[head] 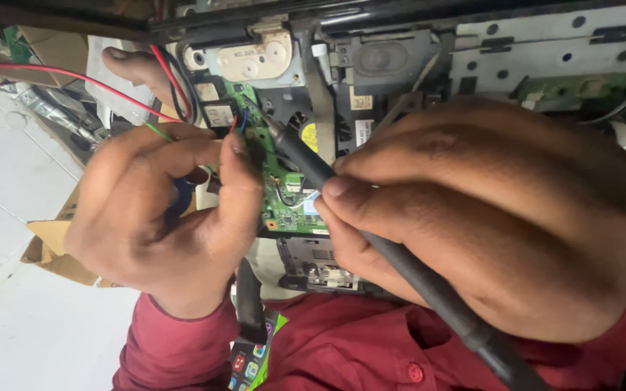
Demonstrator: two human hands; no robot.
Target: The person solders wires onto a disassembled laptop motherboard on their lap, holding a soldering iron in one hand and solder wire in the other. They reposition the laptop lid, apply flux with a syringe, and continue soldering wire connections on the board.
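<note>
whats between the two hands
In the head view, the green circuit board shows in the gap between the left hand and the right hand, with the black soldering iron held by the right hand slanting across it.

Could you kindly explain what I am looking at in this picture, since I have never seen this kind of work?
This is one view from a camera worn on the person's head, looking down at their own bare hands. Below lies an opened device with a green circuit board and a round speaker. The right hand grips a black soldering iron like a pen, its tip by the board's upper edge. The left hand pinches thin wires; a red wire runs off leftward. Red sleeves belong to the person.
</note>
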